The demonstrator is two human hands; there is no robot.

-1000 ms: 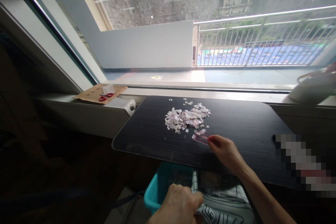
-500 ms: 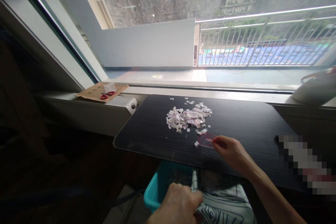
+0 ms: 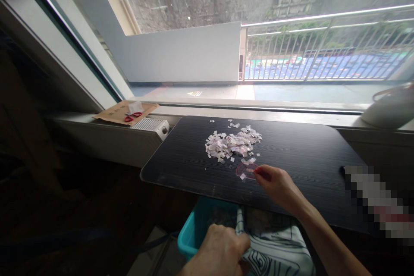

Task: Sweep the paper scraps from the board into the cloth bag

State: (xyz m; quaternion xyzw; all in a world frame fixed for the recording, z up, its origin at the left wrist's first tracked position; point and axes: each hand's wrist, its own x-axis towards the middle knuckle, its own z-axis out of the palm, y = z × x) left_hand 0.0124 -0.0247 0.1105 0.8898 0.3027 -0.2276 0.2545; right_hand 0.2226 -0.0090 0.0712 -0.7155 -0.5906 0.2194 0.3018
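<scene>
My right hand (image 3: 273,180) pinches one end of a clear pink protractor (image 3: 245,169) just over the front part of the black table (image 3: 181,168). A single white paper scrap (image 3: 243,177) lies at the protractor's lower edge, and a few more touch its upper side. Beyond it spreads a heap of small cut paper pieces (image 3: 231,143). Below the table edge, my left hand (image 3: 221,246) is closed on the edge of a pale cloth with dark line patterns (image 3: 274,248). This cloth hangs beside a turquoise bin (image 3: 185,241), whose inside is dim.
Red-handled scissors (image 3: 132,117) rest on a brown paper envelope (image 3: 111,114) on the sill at left. A white radiator (image 3: 152,127) stands beside the table. A pale rounded object (image 3: 384,110) sits on the sill at right. The window (image 3: 194,60) closes off the far side.
My right hand has slid the protractor a little to the left, beside the scrap near the table's front. My left hand keeps its hold on the cloth.
</scene>
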